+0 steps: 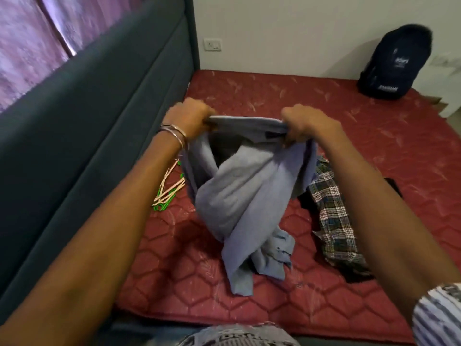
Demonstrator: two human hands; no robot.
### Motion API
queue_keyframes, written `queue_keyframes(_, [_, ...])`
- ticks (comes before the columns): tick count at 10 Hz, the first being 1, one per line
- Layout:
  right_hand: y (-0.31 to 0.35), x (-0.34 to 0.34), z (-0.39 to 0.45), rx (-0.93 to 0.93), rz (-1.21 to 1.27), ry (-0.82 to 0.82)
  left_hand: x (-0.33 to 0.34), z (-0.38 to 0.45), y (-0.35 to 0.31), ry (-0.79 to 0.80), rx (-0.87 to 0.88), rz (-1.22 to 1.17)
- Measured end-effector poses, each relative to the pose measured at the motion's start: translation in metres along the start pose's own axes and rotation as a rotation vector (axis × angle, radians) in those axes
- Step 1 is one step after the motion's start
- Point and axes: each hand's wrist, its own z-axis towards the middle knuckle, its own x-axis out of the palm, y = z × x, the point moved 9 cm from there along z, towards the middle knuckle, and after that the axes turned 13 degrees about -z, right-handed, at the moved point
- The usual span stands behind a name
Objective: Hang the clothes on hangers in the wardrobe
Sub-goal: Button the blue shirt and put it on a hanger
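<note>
A light blue shirt (239, 196) hangs between both hands above the red mattress (374, 146). My left hand (187, 118) grips its upper left edge and my right hand (306, 126) grips the upper right edge, stretching the top edge taut. The shirt's lower part is twisted and rests crumpled on the mattress. A bundle of pink and green hangers (167, 189) lies on the mattress left of the shirt, by the headboard. A plaid shirt (331, 216) lies to the right over dark clothes (305, 199).
A dark teal padded headboard (87, 121) runs along the left. A dark backpack (394, 63) leans on the white wall at the far right corner. A wall socket (212, 44) sits behind the bed. Purple curtains (30, 41) hang at upper left.
</note>
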Motion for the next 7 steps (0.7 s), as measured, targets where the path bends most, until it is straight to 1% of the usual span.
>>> queue_keyframes(1, [-0.016, -0.045, -0.008, 0.263, -0.006, -0.407, -0.054, -0.007, -0.013, -0.407, -0.142, 0.314])
queue_keyframes(2, [-0.028, -0.105, -0.043, 0.468, -0.286, -0.986, -0.115, -0.039, -0.028, -0.882, -0.124, 0.388])
queue_keyframes(3, [-0.032, -0.073, -0.075, 0.407, -0.154, -1.356, -0.106, -0.078, -0.011, -1.057, -0.254, 0.055])
queue_keyframes(4, [0.009, 0.027, -0.056, -0.147, 0.084, -0.791, 0.020, -0.102, 0.015, -0.385, -0.201, -0.010])
queue_keyframes(5, [0.050, 0.175, -0.071, -0.479, 0.182, 0.399, 0.166, -0.179, 0.039, 0.751, -0.425, -0.110])
queue_keyframes(6, [0.051, 0.186, -0.094, -0.554, 0.396, 0.568, 0.155, -0.205, 0.033, 0.936, -0.517, -0.235])
queue_keyframes(7, [0.026, 0.137, -0.114, -0.576, 0.719, 0.579, 0.083, -0.184, 0.008, 0.716, -0.494, -0.632])
